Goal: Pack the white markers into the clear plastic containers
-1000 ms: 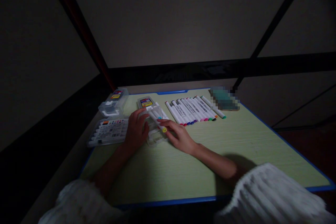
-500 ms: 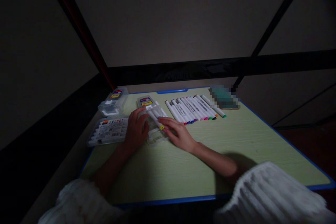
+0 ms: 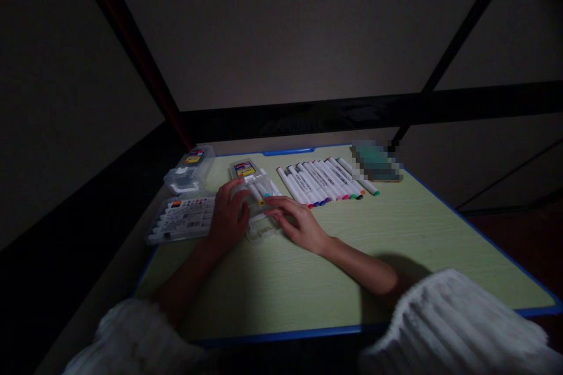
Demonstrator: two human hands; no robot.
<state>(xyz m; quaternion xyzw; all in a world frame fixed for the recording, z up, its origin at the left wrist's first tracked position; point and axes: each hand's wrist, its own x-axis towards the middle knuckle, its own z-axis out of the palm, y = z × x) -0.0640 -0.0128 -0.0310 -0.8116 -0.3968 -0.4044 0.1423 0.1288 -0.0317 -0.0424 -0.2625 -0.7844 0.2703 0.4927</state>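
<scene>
My left hand (image 3: 229, 211) is curled round the left side of a clear plastic marker case (image 3: 264, 227), gripping it. Inside the case lie a marker with a yellow end (image 3: 258, 194) and one with a light-blue end (image 3: 267, 194). My right hand (image 3: 297, 221) is at the case's right side, fingers stretched out and a little apart, with no marker visible in them. Its fingertips are close to the light-blue end; whether they touch the case I cannot tell. To the right of the case, a row of white markers (image 3: 323, 181) with coloured ends lies on the table.
A filled marker case (image 3: 187, 220) lies left of my left hand. Behind it stands a clear box (image 3: 189, 173) with a handle. A labelled case part (image 3: 244, 169) lies beyond my left hand. A pixelated green rectangle (image 3: 376, 163) is at the table's (image 3: 396, 234) far right.
The yellow-ended marker has slid away from me, deeper into the case, out of my right fingers. The light-blue end now shows beside it. Both hands have stayed nearly in place.
</scene>
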